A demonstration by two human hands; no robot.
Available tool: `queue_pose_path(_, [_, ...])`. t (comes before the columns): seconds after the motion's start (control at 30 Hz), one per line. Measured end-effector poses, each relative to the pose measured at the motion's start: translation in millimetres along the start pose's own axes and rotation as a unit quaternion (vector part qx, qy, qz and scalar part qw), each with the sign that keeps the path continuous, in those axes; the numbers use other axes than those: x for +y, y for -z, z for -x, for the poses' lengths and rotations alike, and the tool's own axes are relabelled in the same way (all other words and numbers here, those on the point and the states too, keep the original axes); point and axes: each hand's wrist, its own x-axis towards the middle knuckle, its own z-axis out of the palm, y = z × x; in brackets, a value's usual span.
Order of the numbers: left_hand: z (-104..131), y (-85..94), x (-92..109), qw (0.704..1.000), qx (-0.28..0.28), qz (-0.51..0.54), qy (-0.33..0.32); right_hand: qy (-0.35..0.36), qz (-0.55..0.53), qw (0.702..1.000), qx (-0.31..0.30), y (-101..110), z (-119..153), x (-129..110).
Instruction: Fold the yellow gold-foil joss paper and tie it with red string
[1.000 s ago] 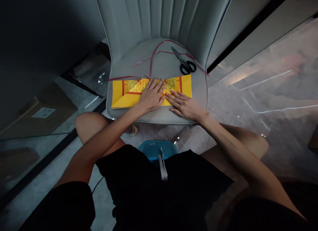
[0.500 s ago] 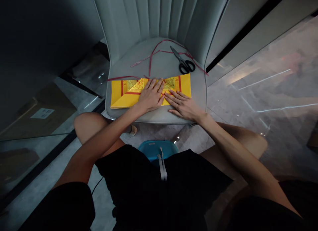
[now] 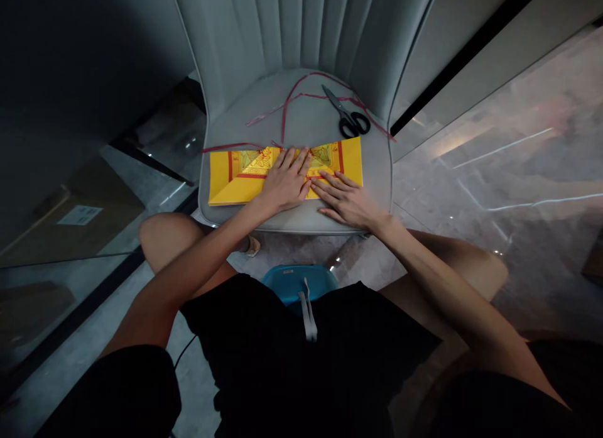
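Note:
Yellow folded paper (image 3: 230, 190) with red and green printing lies across the front of a grey chair seat (image 3: 264, 127). My left hand (image 3: 286, 179) rests flat on the middle of the paper, fingers stretched out and pointing away from me. Just right of it, my right hand (image 3: 346, 200) lies with spread fingers on the paper's lower right part, its palm partly over the seat. The hands nearly meet at the fingertips of the right one. Neither holds anything. Both hide part of the print.
Black-handled scissors (image 3: 346, 115) lie behind the paper at the right, over a loose red ribbon (image 3: 284, 114). Another red strand (image 3: 230, 146) lies along the paper's back left edge. Below the seat is a blue stool (image 3: 299, 281); a cardboard box (image 3: 108, 193) is at left.

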Motion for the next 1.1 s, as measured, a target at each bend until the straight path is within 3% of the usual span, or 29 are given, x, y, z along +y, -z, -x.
queue_pose_path(0.4, [-2.1, -6.8, -7.5, 1.000, 0.021, 0.018, -0.002, -0.023, 0.015, 0.999, 0.021, 3.2, 0.7, -8.9])
queue_pose_path(1.1, [-2.2, -5.2, -3.8, 1.000, 0.015, 0.016, -0.005, -0.009, -0.007, 1.000, 0.002, 4.9, -0.1, -12.0])
